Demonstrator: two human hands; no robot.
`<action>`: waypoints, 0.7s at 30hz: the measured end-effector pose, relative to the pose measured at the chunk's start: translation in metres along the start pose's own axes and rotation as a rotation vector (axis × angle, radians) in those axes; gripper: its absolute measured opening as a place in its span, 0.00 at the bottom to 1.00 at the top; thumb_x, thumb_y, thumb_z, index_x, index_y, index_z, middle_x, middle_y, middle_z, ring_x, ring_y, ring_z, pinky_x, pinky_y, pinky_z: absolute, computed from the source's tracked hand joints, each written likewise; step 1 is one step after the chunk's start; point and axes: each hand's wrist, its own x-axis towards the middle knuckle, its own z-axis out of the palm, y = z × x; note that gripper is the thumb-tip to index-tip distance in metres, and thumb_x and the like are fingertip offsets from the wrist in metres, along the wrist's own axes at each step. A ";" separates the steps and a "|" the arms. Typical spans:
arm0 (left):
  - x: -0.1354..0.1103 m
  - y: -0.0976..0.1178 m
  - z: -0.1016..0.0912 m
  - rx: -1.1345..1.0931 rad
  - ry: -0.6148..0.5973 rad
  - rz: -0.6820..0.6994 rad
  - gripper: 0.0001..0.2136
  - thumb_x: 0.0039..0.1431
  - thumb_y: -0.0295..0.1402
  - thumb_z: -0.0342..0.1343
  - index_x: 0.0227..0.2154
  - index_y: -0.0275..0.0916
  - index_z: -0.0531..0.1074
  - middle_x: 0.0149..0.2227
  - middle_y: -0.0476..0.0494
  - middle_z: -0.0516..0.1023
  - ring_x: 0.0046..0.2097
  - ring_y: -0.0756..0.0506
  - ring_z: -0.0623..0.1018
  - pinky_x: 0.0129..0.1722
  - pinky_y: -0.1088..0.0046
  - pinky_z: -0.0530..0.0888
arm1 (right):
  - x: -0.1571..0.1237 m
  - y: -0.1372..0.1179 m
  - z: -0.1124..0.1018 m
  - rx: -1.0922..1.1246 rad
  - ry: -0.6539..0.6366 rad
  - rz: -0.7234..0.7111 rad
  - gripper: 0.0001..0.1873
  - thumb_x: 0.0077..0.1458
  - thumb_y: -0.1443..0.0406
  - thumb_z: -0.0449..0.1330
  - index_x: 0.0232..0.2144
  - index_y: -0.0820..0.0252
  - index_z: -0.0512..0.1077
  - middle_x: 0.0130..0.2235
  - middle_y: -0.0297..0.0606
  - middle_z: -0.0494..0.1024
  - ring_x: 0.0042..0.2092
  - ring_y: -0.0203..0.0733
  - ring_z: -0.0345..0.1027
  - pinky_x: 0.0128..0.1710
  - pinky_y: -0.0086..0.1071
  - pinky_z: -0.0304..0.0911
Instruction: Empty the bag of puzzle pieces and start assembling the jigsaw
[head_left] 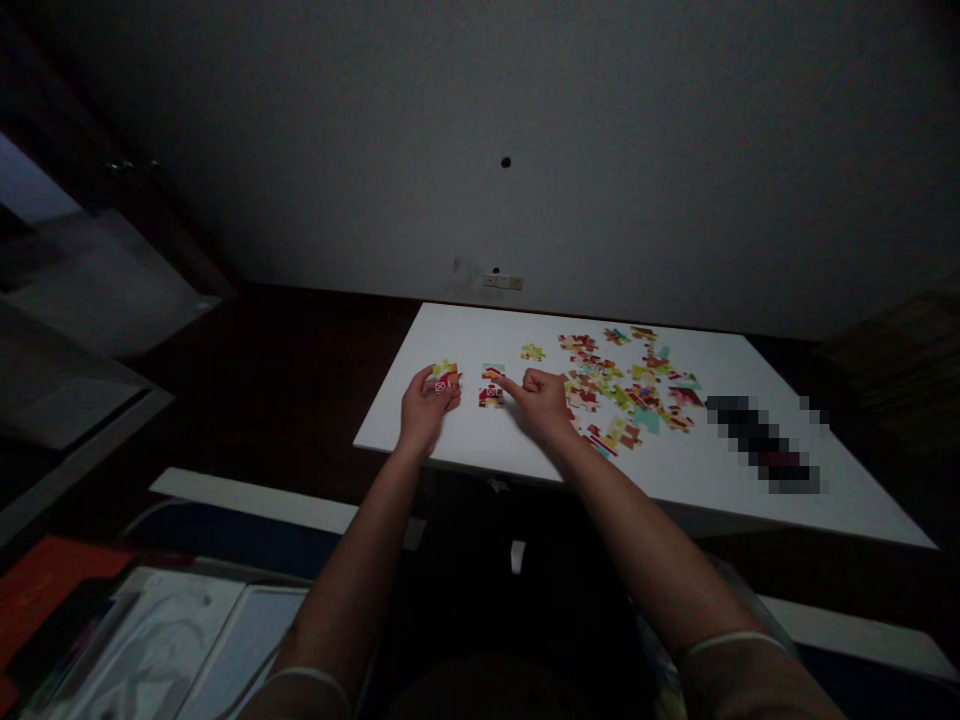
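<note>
Just above the left part of the white table, my left hand is closed on a jigsaw puzzle piece coloured yellow-green and red. To its right, a small group of jigsaw pieces with red, yellow and white print lies on the table. One digit of my right hand is stretched out to the edge of that group, while its other fingers are curled. Nothing shows gripped in this hand. A heap of loose jigsaw pieces spreads to the right of it, and a single yellow-green piece lies beyond it.
The white table stands near a grey wall with a socket strip. A pixelated dark object lies on its right part. At the lower left are an orange item and a pale flat case.
</note>
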 end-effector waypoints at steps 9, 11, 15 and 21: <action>-0.008 0.005 0.002 0.133 -0.217 -0.001 0.30 0.49 0.33 0.67 0.55 0.36 0.65 0.37 0.40 0.80 0.38 0.45 0.81 0.44 0.63 0.77 | -0.010 -0.002 0.011 0.119 -0.083 0.029 0.14 0.55 0.54 0.60 0.26 0.54 0.63 0.25 0.31 0.66 0.27 0.37 0.60 0.27 0.32 0.59; -0.008 0.005 0.002 0.146 -0.263 -0.013 0.30 0.49 0.33 0.67 0.56 0.36 0.65 0.36 0.40 0.80 0.38 0.44 0.81 0.43 0.63 0.77 | -0.009 -0.004 0.016 0.214 -0.165 0.053 0.12 0.52 0.58 0.61 0.39 0.53 0.67 0.33 0.34 0.74 0.33 0.40 0.68 0.32 0.34 0.66; -0.007 0.002 0.003 0.168 -0.270 -0.013 0.27 0.52 0.30 0.62 0.56 0.36 0.65 0.40 0.39 0.80 0.36 0.46 0.80 0.40 0.65 0.76 | -0.007 -0.002 0.020 0.293 -0.279 0.090 0.15 0.52 0.62 0.58 0.45 0.54 0.69 0.35 0.37 0.77 0.37 0.42 0.73 0.37 0.36 0.69; -0.002 0.001 0.009 0.522 -0.187 0.186 0.22 0.54 0.25 0.52 0.54 0.40 0.68 0.51 0.38 0.75 0.49 0.42 0.75 0.50 0.60 0.73 | 0.012 0.010 -0.005 0.084 -0.131 0.105 0.13 0.52 0.64 0.59 0.42 0.56 0.73 0.36 0.41 0.78 0.35 0.43 0.73 0.36 0.37 0.69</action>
